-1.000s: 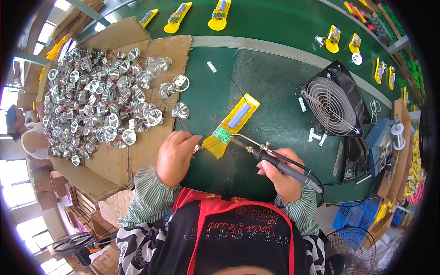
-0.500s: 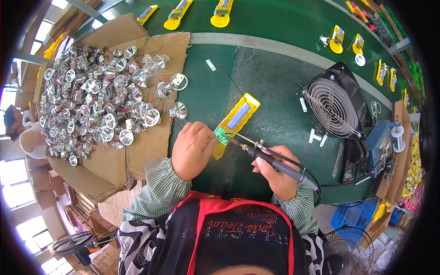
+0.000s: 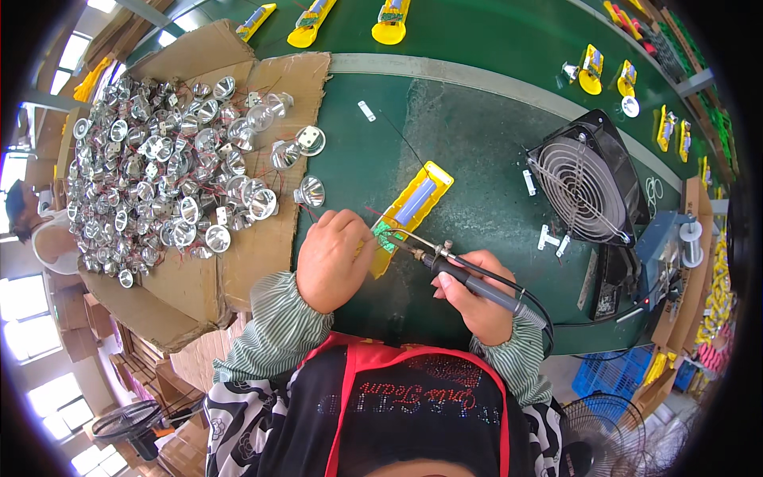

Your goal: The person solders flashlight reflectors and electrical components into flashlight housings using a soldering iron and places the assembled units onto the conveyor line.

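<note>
On the green bench lies a yellow lamp housing holding a blue cylindrical battery and a green circuit board at its near end. My right hand grips a soldering iron, with a thin curved metal tube clamped along it. The iron's tip reaches the circuit board. My left hand is closed beside the board's left edge, fingertips pinched together; what they hold is hidden. Thin red wires show near these fingers. Just beyond that hand sits a silver reflector lamp.
Many reflector lamps are heaped on cardboard at left. A black fan and a blue box-shaped device with a solder spool stand at right. Small white strips lie about. Yellow housings line the far green belt.
The housings on the far belt have slid slightly to the right. My hands and the soldering iron are almost where they were, with the tip still at the board.
</note>
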Demonstrator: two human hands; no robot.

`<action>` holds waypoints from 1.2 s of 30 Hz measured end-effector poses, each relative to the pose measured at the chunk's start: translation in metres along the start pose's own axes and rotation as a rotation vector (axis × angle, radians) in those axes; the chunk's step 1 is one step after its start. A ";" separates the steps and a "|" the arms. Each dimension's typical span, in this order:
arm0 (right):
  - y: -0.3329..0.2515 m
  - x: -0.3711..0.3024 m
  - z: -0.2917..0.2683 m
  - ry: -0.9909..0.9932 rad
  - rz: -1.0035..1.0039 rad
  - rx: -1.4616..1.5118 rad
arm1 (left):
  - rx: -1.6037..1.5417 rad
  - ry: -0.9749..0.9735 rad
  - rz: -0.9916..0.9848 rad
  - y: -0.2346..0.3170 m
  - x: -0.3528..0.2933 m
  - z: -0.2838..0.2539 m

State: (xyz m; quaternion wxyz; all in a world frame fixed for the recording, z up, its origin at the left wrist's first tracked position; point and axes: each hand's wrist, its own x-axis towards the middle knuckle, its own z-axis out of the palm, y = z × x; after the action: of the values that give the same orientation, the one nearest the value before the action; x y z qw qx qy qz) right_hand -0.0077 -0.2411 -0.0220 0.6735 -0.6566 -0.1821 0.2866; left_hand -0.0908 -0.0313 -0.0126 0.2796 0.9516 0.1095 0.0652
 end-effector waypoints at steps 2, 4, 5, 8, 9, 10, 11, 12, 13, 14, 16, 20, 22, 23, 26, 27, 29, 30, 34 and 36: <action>0.000 0.000 0.000 0.001 0.002 0.003 | 0.000 -0.005 0.000 0.001 0.001 -0.001; -0.001 -0.001 0.000 0.003 0.004 0.006 | 0.020 -0.032 0.001 0.002 0.003 -0.002; 0.000 -0.002 0.000 0.009 -0.005 0.021 | 0.021 -0.031 0.001 0.002 0.003 -0.002; -0.004 -0.004 -0.001 0.037 -0.013 0.056 | 0.016 -0.037 0.002 0.002 0.003 -0.003; -0.006 -0.005 -0.002 0.059 -0.011 0.077 | 0.020 -0.038 0.003 0.002 0.003 -0.003; -0.008 -0.005 -0.003 0.061 -0.012 0.077 | 0.023 -0.040 0.004 0.002 0.003 -0.003; -0.009 -0.006 -0.005 0.059 -0.005 0.076 | 0.025 -0.038 0.003 0.001 0.003 -0.003; -0.009 -0.006 -0.006 0.056 0.002 0.076 | 0.027 -0.026 0.016 0.001 0.003 -0.003; -0.008 -0.006 -0.008 0.054 0.001 0.078 | 0.029 -0.014 0.028 0.001 0.003 -0.002; -0.008 -0.008 -0.009 0.058 -0.006 0.076 | 0.028 -0.013 0.031 0.002 0.003 -0.002; -0.010 -0.010 -0.011 0.063 -0.015 0.074 | 0.019 -0.005 0.029 0.002 0.003 -0.001; -0.013 -0.013 -0.013 0.103 0.009 0.071 | 0.024 0.003 0.024 0.001 -0.001 0.001; -0.012 -0.013 -0.015 0.122 0.017 0.077 | 0.064 -0.024 0.000 -0.001 -0.005 0.001; -0.013 -0.016 -0.017 0.135 0.014 0.079 | 0.067 -0.025 0.007 0.002 -0.008 -0.002; -0.015 -0.020 -0.025 0.155 0.003 0.096 | 0.129 -0.013 0.113 0.015 -0.018 -0.009; -0.014 -0.020 -0.026 0.159 -0.001 0.106 | 0.214 -0.023 0.111 0.021 -0.020 -0.007; -0.013 -0.020 -0.029 0.176 -0.006 0.126 | 0.324 -0.095 0.088 0.027 -0.020 -0.003; -0.013 -0.021 -0.031 0.195 -0.008 0.143 | 0.329 -0.089 0.092 0.026 -0.018 -0.004; -0.018 -0.022 -0.040 0.227 -0.034 0.127 | 0.016 -0.004 0.021 0.026 0.011 -0.019; -0.020 -0.024 -0.048 0.294 0.017 0.092 | 0.034 0.039 0.058 0.030 0.043 -0.028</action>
State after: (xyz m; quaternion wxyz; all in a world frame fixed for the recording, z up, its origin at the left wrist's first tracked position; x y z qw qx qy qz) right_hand 0.0067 -0.2925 -0.0025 0.7199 -0.6613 -0.0625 0.2012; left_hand -0.0490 -0.0309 0.0294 0.2592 0.9576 0.0884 0.0898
